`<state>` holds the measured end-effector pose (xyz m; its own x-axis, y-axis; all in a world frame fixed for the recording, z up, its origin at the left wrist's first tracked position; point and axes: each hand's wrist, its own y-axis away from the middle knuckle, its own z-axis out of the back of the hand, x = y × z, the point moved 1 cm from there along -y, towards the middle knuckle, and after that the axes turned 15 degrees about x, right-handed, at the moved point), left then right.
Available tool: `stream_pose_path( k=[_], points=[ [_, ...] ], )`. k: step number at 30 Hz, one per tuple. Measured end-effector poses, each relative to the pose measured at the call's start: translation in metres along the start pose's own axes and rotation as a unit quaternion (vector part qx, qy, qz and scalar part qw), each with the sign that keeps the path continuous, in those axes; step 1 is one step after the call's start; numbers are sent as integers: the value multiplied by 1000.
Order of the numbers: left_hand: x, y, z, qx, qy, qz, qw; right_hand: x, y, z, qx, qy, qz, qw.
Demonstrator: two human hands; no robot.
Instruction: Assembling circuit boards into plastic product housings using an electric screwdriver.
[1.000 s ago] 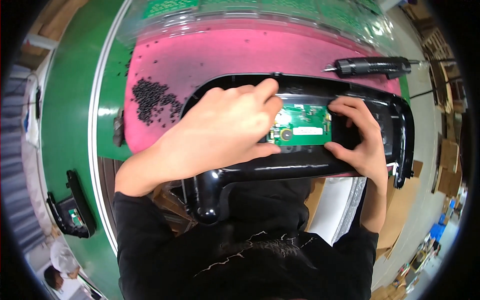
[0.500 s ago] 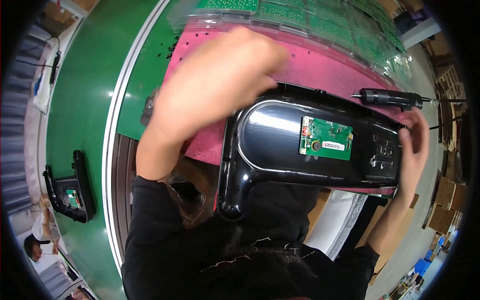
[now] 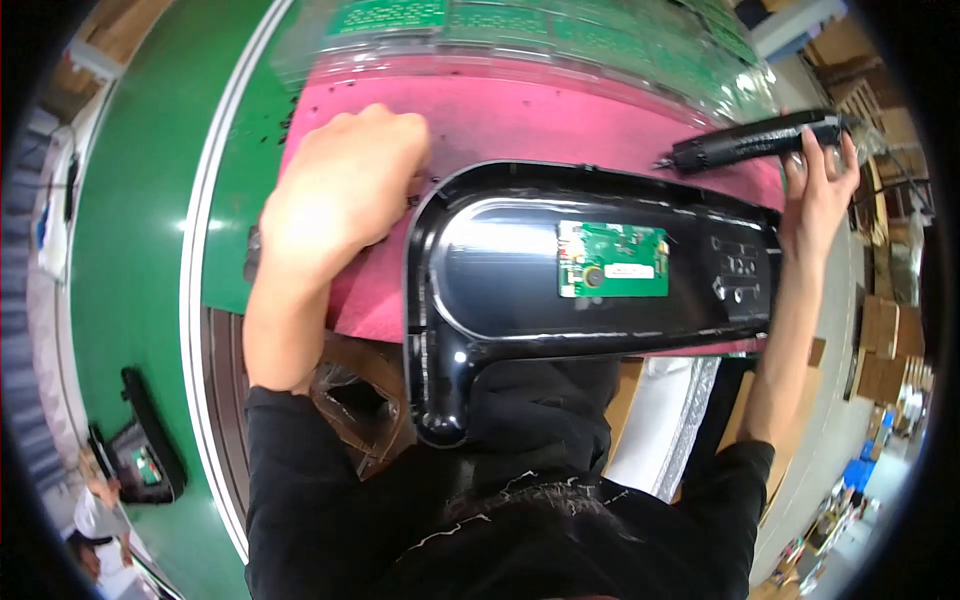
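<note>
A glossy black plastic housing shell [image 3: 520, 300] lies open side up before me, with a green circuit board [image 3: 625, 262] inside it. At its right, my right hand [image 3: 822, 195] has its fingers round a black electric screwdriver [image 3: 745, 143], whose tip points left above the shell's far edge. Over the pink mat [image 3: 470, 115], left of the shell, my left hand [image 3: 345, 185] is closed with its knuckles up. Its fingertips are turned down and away, so whatever they pinch is hidden. Several tiny dark pieces lie on the mat beside those fingers.
Clear plastic trays [image 3: 560, 40] of green circuit boards run along the back. Small black screws [image 3: 283, 130] lie scattered at the mat's far left. Across the white rail [image 3: 200, 240], a second black shell [image 3: 150, 450] lies on the green bench, beside another person.
My right hand has left the shell's right end and raised the screwdriver off the mat. My left hand has moved left and down, away from the shell's far edge.
</note>
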<state>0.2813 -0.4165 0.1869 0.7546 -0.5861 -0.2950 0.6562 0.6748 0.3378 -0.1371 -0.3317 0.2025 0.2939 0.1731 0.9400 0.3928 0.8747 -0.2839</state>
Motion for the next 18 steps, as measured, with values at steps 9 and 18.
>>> stream_pose_path(
  k=[9,18],
  points=[
    [-4,-5,15,-113,85,-42,989,36,29,-60,178,-362,35,914],
    [-75,-9,2,-72,408,-422,806,102,87,-105,212,-517,80,825]
  ],
)
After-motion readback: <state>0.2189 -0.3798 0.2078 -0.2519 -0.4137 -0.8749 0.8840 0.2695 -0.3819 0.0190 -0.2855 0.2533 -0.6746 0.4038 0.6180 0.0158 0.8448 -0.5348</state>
